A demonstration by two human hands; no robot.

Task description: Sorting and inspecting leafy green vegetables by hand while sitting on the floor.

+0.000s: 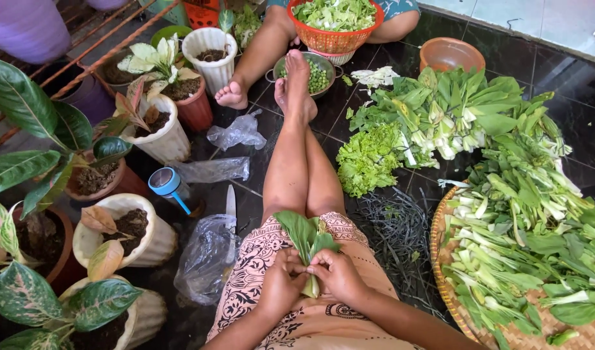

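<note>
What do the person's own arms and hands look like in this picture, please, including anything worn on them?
Both forearms are bare, with no sleeves in view. The left hand and the right hand are bare too: no gloves, and no rings, bracelets or watch that can be made out on fingers or wrists. The only clothing near them is a pink-beige patterned garment with dark ornamental print across the lap.

Woven wicker tray (440, 259), glossy dark floor tiles (570, 71), crinkled clear plastic bag (206, 259), orange plastic basket (333, 40)

My view: bare forearms, no sleeves; peach skirt (271, 259) with dark paisley print over lap; legs and feet bare.
</note>
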